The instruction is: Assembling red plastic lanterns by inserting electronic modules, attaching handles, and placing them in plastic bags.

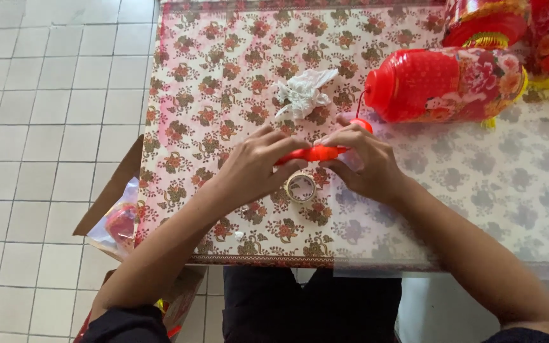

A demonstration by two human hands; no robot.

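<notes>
I am looking down on both hands meeting over the desk (179, 76), which is covered in a floral cloth. The left hand (252, 166) and the right hand (360, 159) are each pinching one end of a small red plastic piece (312, 154), fingertips closed on it and holding it level just above the cloth; I am judging this as a fitting or aligning step, with the piece being worked between the two grips. The next move is, in my reading, calling for a steady two-handed pinch and fine fingertip turning, since the piece is small and partly covered by the fingers. A roll of clear tape (301, 187) is lying flat directly below the red piece, between the two wrists, close to both hands but apart from them. A crumpled white wrapper (303, 94) is sitting just beyond the hands. A red lantern (443, 84) with a flowered band is lying on its side beyond the right hand, a thin red wire running from it toward that hand's fingers. An open cardboard box (115, 209) is standing on the floor at the left edge.
</notes>
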